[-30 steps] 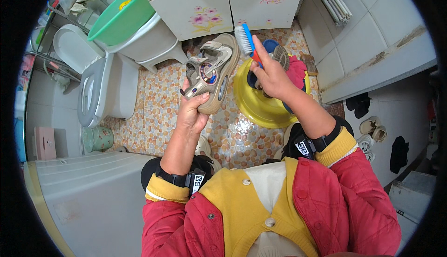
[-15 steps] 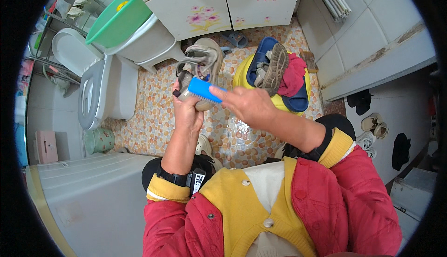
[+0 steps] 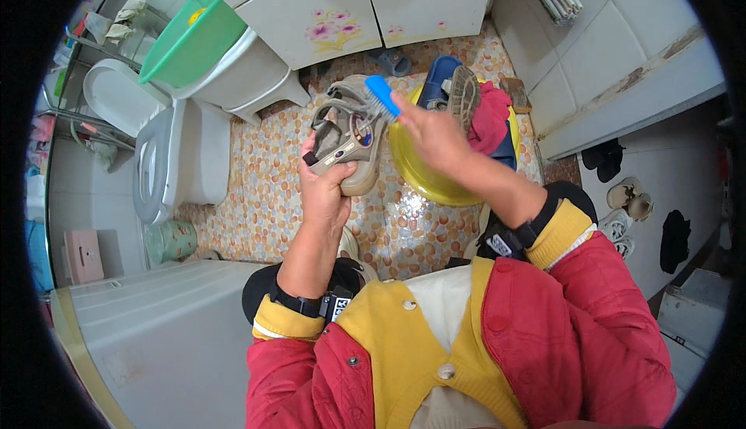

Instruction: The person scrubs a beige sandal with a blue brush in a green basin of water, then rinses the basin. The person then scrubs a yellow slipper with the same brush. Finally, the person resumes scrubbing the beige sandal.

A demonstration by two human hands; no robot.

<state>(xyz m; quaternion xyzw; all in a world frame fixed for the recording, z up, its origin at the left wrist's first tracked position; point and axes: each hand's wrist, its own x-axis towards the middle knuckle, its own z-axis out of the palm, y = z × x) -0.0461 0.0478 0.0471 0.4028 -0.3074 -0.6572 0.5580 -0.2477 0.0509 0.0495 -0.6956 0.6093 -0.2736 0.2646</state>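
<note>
My left hand [image 3: 320,190] grips a grey-beige strappy sandal [image 3: 359,166] by its near end and side, thumb on top, holding it above the floor. In my right hand [image 3: 437,135] is a blue scrubbing brush [image 3: 381,95], its pale bristles against the straps at the sandal's far side. Just right of the sandal stands a yellow basin [image 3: 416,179], partly hidden under my right forearm. On it lie a blue slipper [image 3: 440,76], another sandal with its brown sole showing [image 3: 464,96] and a crumpled red cloth [image 3: 489,122].
A white cabinet [image 3: 318,29] with flower prints stands ahead. To the left are a toilet [image 3: 198,157], a green tub [image 3: 183,52] on a white stool [image 3: 268,79], and a white appliance-like box [image 3: 171,320]. Several shoes [image 3: 629,198] lie beyond the doorway at right. Patterned floor [image 3: 264,172] looks wet.
The brush has gone from the sandal's near end to its far side, turning more upright. My left hand has turned the sandal so its side strap shows. More of the basin's near rim is visible.
</note>
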